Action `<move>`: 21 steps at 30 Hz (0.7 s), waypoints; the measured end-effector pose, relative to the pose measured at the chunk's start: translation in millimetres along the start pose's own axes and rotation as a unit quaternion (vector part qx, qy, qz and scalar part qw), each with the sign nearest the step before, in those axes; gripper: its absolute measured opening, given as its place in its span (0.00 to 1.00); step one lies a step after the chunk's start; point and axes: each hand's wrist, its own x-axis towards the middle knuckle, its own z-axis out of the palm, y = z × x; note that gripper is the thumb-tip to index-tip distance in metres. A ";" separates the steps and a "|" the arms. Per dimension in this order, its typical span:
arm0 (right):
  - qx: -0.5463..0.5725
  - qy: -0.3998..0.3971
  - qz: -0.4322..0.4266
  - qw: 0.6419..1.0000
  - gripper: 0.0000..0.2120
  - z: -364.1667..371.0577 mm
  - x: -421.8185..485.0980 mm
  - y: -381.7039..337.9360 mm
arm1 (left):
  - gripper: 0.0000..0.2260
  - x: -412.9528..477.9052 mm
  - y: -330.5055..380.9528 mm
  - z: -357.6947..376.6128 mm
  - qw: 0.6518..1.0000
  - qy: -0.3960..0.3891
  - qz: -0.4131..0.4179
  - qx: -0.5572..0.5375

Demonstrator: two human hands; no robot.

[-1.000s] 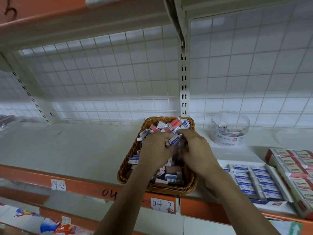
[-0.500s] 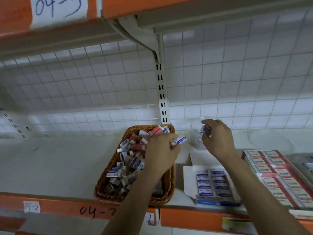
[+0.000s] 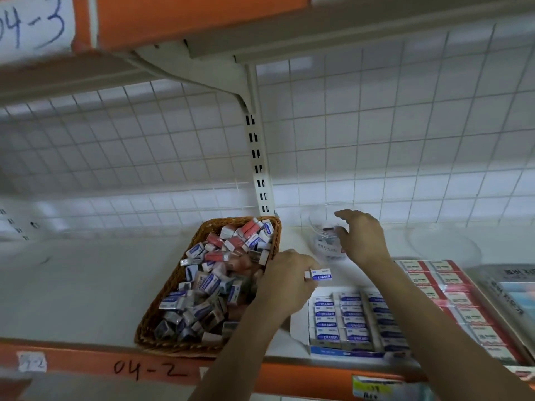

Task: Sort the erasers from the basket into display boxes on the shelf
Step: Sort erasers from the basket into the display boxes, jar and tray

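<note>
A wicker basket on the shelf holds several blue-sleeved and red-sleeved erasers. My left hand hovers at the basket's right rim and pinches a blue-sleeved eraser above the blue display box, which is lined with rows of blue erasers. My right hand hangs over a clear round tub behind that box, fingers spread and holding nothing. To the right lies a red display box filled with red erasers.
The white shelf surface stretches left of the basket. An orange front rail marked 04-2 edges it. A wire grid backs the shelf, with an upright post behind the basket. A flat packet sits far right.
My right hand has let go of the eraser it carried to the clear tub and now spreads open. My left hand has moved right, out of the basket, with a blue eraser.
</note>
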 end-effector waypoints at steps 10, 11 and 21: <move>0.063 0.006 -0.074 0.995 0.15 -15.1 -43.3 -1.5 | 0.05 -5.1 16.9 5.7 0.997 -0.034 -0.010 0.068; 0.063 -0.013 -0.079 0.995 0.15 -17.2 -49.1 -1.4 | 0.05 -5.5 17.9 6.5 0.997 -0.032 -0.012 0.073; 0.014 -0.160 -0.056 0.985 0.13 -20.5 -80.6 12.8 | 0.07 -10.1 23.2 22.1 0.991 0.000 -0.022 0.129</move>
